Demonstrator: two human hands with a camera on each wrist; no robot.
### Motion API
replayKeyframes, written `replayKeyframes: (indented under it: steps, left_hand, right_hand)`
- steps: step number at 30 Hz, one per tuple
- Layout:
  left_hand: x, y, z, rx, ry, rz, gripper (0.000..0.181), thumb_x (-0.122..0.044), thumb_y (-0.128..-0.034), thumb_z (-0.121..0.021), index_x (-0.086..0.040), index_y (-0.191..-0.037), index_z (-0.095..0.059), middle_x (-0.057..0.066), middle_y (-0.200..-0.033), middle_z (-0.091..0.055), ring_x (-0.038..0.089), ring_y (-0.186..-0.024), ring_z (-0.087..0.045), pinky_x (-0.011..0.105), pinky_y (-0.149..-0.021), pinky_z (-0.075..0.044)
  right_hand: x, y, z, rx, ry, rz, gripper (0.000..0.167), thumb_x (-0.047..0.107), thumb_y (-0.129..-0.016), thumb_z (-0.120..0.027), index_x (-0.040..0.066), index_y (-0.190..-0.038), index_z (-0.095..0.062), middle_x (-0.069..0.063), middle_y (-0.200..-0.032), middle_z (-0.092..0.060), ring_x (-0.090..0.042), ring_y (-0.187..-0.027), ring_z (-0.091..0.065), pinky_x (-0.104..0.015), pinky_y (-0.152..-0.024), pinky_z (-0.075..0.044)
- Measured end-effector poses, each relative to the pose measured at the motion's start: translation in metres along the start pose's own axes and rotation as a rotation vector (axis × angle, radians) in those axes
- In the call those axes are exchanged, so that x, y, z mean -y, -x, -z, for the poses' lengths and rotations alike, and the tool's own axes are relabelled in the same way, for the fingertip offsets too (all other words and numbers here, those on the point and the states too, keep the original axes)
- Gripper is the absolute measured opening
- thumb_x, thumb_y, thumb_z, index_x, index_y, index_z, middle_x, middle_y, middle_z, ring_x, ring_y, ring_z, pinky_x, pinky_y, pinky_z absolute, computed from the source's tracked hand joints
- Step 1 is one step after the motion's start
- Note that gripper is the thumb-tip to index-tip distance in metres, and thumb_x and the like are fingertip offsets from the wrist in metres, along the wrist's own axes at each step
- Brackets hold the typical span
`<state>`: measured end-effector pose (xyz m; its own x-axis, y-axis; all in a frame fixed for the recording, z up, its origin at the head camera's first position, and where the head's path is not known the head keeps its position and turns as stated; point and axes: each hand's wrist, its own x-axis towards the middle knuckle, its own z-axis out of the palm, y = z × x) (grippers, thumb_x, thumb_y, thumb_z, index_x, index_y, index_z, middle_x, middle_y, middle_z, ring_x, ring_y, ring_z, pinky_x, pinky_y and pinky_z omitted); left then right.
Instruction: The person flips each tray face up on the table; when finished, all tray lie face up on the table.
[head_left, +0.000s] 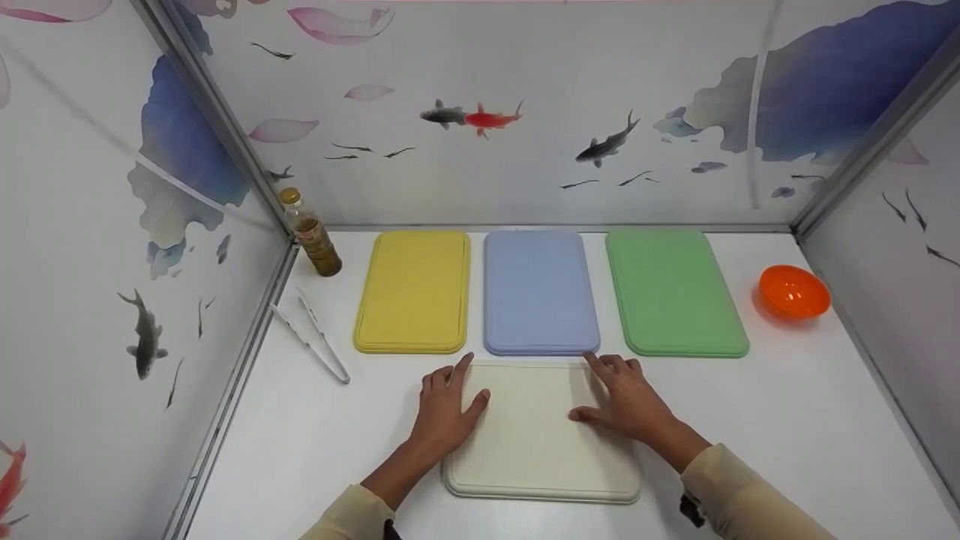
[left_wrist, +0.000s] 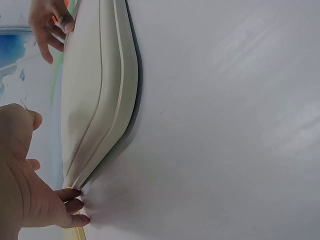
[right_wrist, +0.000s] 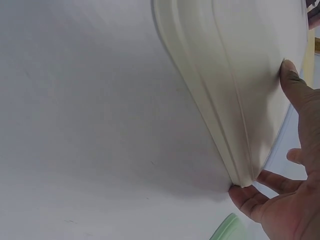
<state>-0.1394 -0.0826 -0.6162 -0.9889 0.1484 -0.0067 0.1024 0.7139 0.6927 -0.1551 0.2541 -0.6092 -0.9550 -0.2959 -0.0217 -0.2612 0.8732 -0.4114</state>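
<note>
A cream cutting board (head_left: pixel 544 450) lies flat on the white table in front of the person. My left hand (head_left: pixel 446 409) is at its left side, with fingertips (left_wrist: pixel 75 205) touching the edge near the far corner and the thumb reaching over the top. On the opposite side, my right hand (head_left: pixel 626 397) touches the far right corner with its fingers (right_wrist: pixel 250 195). Its thumb (right_wrist: pixel 292 82) reaches over the board's face. Both hands have their fingers extended rather than curled round the board. Just beyond it lies a blue cutting board (head_left: pixel 540 292), close to the right index fingertip.
A yellow cutting board (head_left: pixel 414 292) and a green cutting board (head_left: pixel 677 292) flank the blue one. Tongs (head_left: pixel 315 341) lie at the left, below a bottle of brown liquid (head_left: pixel 316 240). At the right stands an orange bowl (head_left: pixel 795 291). Printed walls (head_left: pixel 525 180) enclose the table.
</note>
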Motion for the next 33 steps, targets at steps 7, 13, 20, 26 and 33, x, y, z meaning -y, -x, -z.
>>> replayKeyframes:
  steps: [7, 13, 20, 26, 33]
  left_hand:
    - [-0.001, 0.003, 0.003, 0.005, 0.067, 0.020, 0.069, -0.039, -0.1083, -0.065, -0.013, -0.169, -0.042, 0.028, -0.154, -0.049, 0.045, -0.147, -0.042, 0.067, -0.123, -0.035]
    - [-0.006, 0.004, 0.009, -0.015, 0.105, 0.025, 0.065, -0.035, -0.1074, -0.065, -0.015, -0.166, -0.047, 0.025, -0.158, -0.048, 0.043, -0.151, -0.040, 0.067, -0.124, -0.037]
    - [-0.015, 0.006, 0.023, -0.016, 0.173, 0.071, 0.066, -0.038, -0.1079, -0.065, -0.023, -0.169, -0.043, 0.019, -0.166, -0.041, 0.039, -0.158, -0.036, 0.066, -0.126, -0.038]
    - [-0.027, 0.006, 0.038, -0.043, 0.223, 0.034, 0.067, -0.036, -0.1077, -0.065, -0.024, -0.170, -0.042, 0.016, -0.167, -0.042, 0.036, -0.158, -0.036, 0.065, -0.126, -0.038]
    - [-0.036, 0.008, 0.051, -0.074, 0.262, -0.039, 0.067, -0.034, -0.1066, -0.066, -0.025, -0.169, -0.044, 0.011, -0.169, -0.042, 0.032, -0.157, -0.035, 0.065, -0.127, -0.034]
  right_hand:
    - [-0.001, 0.002, 0.002, -0.007, -0.039, 0.001, 0.113, 0.061, -0.083, -0.092, 0.006, -0.168, -0.044, -0.029, -0.151, -0.057, -0.054, -0.133, -0.055, -0.065, -0.101, -0.057]
    - [-0.005, 0.003, 0.004, -0.011, -0.045, -0.003, 0.115, 0.062, -0.084, -0.092, 0.006, -0.169, -0.041, -0.030, -0.154, -0.055, -0.053, -0.138, -0.056, -0.064, -0.104, -0.057]
    - [-0.004, 0.003, 0.005, -0.012, -0.054, -0.002, 0.115, 0.065, -0.084, -0.090, 0.005, -0.169, -0.041, -0.031, -0.155, -0.055, -0.052, -0.140, -0.057, -0.066, -0.106, -0.055]
    - [-0.003, 0.003, 0.007, 0.000, -0.052, -0.003, 0.114, 0.068, -0.087, -0.086, 0.005, -0.170, -0.040, -0.032, -0.154, -0.055, -0.054, -0.140, -0.059, -0.067, -0.108, -0.054]
    - [-0.003, 0.003, 0.008, -0.018, -0.079, 0.058, 0.105, 0.062, -0.091, -0.085, 0.003, -0.167, -0.045, -0.030, -0.147, -0.061, -0.051, -0.134, -0.065, -0.065, -0.106, -0.056]
